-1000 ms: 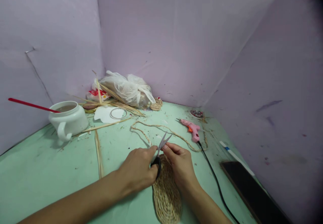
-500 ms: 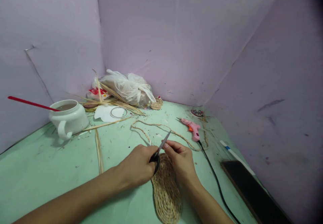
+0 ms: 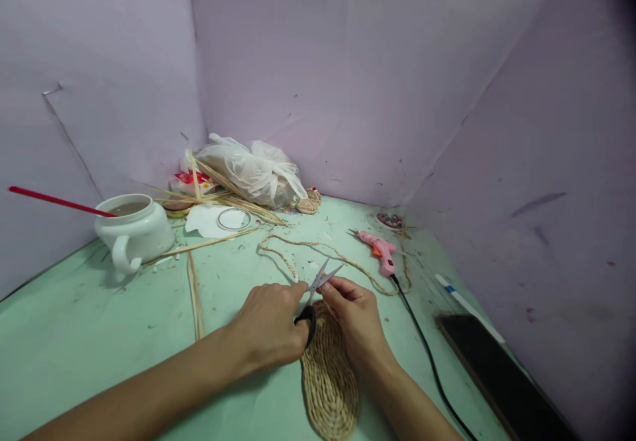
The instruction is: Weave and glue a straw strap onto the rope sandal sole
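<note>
My left hand [image 3: 275, 318] is closed around the black handles of a pair of scissors [image 3: 312, 308], whose blades stand apart in a narrow V. The blade tips point up and to the right, close by the fingertips of my right hand [image 3: 355, 312]. That hand is pinched at the upper end of a sole-shaped piece of coiled, braided straw [image 3: 328, 381]. What lies between its fingertips is too small to make out. Beyond both hands, a thin braided straw cord [image 3: 342, 255] loops over the green tabletop [image 3: 238, 401].
A pink glue gun [image 3: 380, 250] with a black cable lies at right, near a dark flat slab [image 3: 497, 368] and a white strip [image 3: 470, 308]. A white pot [image 3: 136, 229] holds liquid and a red stick. Straw strips [image 3: 196, 295] and a plastic bag [image 3: 253, 169] are farther back.
The scissor blades have opened from closed together to a V. Both hands stay in nearly the same place, and the view has shifted slightly.
</note>
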A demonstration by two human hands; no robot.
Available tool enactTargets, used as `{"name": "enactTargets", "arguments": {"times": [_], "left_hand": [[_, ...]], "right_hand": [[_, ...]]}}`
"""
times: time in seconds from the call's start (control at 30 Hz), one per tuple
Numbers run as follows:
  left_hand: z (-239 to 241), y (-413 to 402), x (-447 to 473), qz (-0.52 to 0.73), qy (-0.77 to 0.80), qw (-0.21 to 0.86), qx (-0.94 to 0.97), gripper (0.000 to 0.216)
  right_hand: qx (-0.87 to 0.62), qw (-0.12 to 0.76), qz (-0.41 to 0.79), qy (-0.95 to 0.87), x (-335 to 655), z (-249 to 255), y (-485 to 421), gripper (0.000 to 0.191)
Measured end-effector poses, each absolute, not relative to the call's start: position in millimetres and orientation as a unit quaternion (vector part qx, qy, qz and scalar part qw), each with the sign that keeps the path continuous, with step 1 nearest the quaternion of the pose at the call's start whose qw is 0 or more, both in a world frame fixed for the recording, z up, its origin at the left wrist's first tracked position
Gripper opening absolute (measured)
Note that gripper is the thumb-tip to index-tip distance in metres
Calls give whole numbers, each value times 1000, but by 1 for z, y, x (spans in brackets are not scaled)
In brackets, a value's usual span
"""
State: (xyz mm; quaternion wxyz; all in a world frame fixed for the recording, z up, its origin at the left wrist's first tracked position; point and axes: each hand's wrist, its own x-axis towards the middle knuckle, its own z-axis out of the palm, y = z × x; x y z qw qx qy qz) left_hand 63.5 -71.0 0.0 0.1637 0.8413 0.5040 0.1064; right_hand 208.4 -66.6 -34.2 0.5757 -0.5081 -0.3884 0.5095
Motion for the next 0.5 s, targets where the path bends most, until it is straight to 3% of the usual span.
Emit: {"name": "enactTargets", "arguments": {"times": [0.5], "left_hand": [[0,-72,63,113,486,239,833,24]], "right_hand": [[-518,571,497,-399,211,-37,-65,15]]}}
